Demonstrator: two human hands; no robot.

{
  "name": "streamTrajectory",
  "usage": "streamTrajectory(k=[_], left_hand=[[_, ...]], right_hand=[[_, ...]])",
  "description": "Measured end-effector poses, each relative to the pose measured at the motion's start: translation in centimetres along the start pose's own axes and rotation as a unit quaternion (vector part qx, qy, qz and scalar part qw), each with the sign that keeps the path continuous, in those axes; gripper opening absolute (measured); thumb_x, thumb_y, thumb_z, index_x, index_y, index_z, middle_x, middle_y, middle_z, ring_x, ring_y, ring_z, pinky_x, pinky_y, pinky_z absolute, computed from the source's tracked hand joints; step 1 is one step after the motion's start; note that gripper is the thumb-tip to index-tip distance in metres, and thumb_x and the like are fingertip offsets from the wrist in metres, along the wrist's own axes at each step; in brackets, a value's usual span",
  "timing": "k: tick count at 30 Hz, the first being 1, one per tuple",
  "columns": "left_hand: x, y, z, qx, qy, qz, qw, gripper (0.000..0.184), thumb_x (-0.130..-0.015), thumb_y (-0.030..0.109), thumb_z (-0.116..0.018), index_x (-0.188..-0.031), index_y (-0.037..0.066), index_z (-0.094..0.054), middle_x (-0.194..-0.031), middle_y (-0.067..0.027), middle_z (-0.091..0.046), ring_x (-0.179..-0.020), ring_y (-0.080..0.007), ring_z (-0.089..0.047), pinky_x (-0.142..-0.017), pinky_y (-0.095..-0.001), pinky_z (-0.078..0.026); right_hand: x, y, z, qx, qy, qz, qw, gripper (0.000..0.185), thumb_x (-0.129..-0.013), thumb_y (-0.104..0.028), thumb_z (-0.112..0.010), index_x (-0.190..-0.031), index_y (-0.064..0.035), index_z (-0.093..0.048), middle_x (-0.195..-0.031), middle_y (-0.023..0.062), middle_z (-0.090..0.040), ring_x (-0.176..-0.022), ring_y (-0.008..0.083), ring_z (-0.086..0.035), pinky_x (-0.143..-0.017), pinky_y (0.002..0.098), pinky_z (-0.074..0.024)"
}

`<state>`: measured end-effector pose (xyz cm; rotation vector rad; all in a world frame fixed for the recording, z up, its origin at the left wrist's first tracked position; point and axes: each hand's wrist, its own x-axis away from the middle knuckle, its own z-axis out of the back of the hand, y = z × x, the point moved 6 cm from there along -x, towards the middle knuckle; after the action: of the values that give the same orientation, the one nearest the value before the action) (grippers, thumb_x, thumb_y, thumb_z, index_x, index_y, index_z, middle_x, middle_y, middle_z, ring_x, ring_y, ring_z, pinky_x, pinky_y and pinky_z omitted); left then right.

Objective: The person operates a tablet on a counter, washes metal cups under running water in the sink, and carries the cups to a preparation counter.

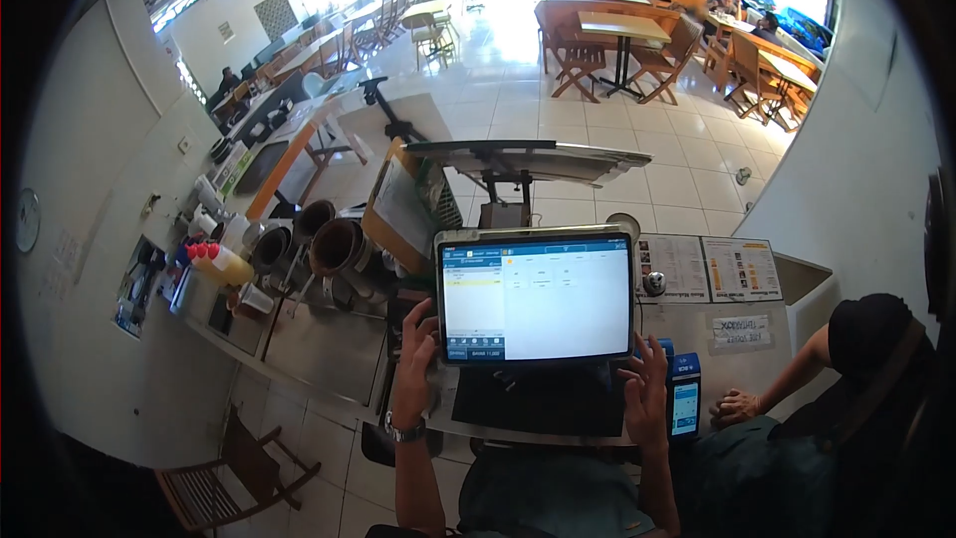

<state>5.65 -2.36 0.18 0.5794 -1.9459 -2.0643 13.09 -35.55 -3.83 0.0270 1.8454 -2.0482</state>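
Observation:
A tablet [570, 304] with a lit order screen stands tilted on the counter in front of me. My left hand [414, 364], with a watch [406, 432] on its wrist, is at the tablet's lower left edge, fingers stretched and apart. Near the lower right corner is my right hand [645, 389], its fingers also spread. Whether either hand touches the tablet's frame I cannot tell. Just right of my right hand stands a blue card terminal [684, 397] with a lit screen. A black mat [538, 404] lies below the tablet.
Another person's hand [737, 406] rests on the counter at right. Printed menus [709, 269] and a handwritten sign [741, 333] lie beyond it. Dark containers [341, 245], a clipboard [406, 209] and red-capped bottles [224, 262] stand left. A wooden chair [239, 473] is lower left.

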Motion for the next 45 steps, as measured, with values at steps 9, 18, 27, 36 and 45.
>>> streamTrajectory(k=[9,18,27,36,45], left_hand=[[0.5,0.1,-0.3,-0.049,-0.041,-0.041,0.997,0.068,-0.083,0.013,-0.061,-0.146,0.007,-0.034,-0.127,-0.0155,-0.054,-0.114,-0.0224,-0.055,-0.093,-0.0377,-0.047],[4.6,-4.7,0.2,0.297,-0.031,0.073,0.952,0.043,-0.089,0.021,-0.06,-0.127,0.007,-0.046,-0.106,-0.0132,-0.06,-0.088,-0.0209,-0.063,-0.076,-0.035,-0.05],[13.7,-15.2,-6.2,-0.255,-0.394,0.222,0.855,0.03,-0.096,0.027,-0.052,-0.111,0.001,-0.056,-0.094,-0.0163,-0.067,-0.087,-0.0297,-0.066,-0.079,-0.0383,-0.05],[13.7,-12.1,-7.7,-0.256,-0.392,0.187,0.863,0.031,-0.096,0.026,-0.052,-0.115,0.003,-0.056,-0.104,-0.0201,-0.067,-0.097,-0.0375,-0.064,-0.083,-0.0429,-0.049],[13.0,-11.5,-4.4,-0.311,-0.362,0.197,0.856,0.031,-0.095,0.026,-0.054,-0.112,0.001,-0.056,-0.099,-0.0214,-0.066,-0.094,-0.0403,-0.063,-0.08,-0.0441,-0.049]], right_hand=[[0.2,0.6,0.0,0.016,0.002,-0.043,0.999,0.067,-0.1,-0.042,-0.047,-0.15,-0.0042,-0.023,-0.146,0.0236,-0.039,-0.119,0.0303,-0.054,-0.096,0.0422,-0.0482],[1.6,1.3,2.2,0.013,0.0,-0.085,0.996,0.045,-0.103,-0.032,-0.043,-0.136,-0.0015,-0.044,-0.128,0.0175,-0.056,-0.108,0.0236,-0.06,-0.088,0.0365,-0.0507],[-1.2,-7.1,-2.6,0.387,0.084,0.205,0.895,0.038,-0.092,-0.042,-0.058,-0.123,-0.0218,-0.063,-0.151,0.0189,-0.032,-0.142,0.0425,-0.019,-0.111,0.068,-0.0027],[-4.9,-7.9,-6.1,0.518,-0.019,0.148,0.842,0.048,-0.094,-0.059,-0.045,-0.134,-0.0354,-0.055,-0.161,0.0152,-0.01,-0.147,0.041,-0.001,-0.102,0.0756,0.0155],[-1.6,-9.3,-4.3,0.307,0.057,0.249,0.917,0.04,-0.095,-0.037,-0.055,-0.12,-0.0064,-0.061,-0.147,0.0245,-0.037,-0.143,0.0437,-0.024,-0.112,0.0673,-0.0097]])
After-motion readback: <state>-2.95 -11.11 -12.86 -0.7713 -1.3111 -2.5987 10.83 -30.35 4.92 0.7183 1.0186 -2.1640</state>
